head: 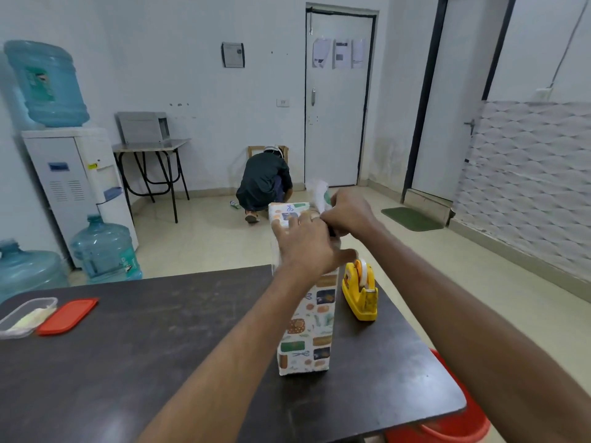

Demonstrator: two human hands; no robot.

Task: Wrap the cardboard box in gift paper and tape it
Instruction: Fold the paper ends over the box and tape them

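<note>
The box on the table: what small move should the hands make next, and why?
Probably fold the loose paper flap down over the box top: the right hand pinches it sticking up, the left hand presses on the top, and the tape dispenser stands alongside.

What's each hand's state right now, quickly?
Left hand: open, fingers pressing on the top of the wrapped box.
Right hand: closed, pinching the loose paper flap.
</note>
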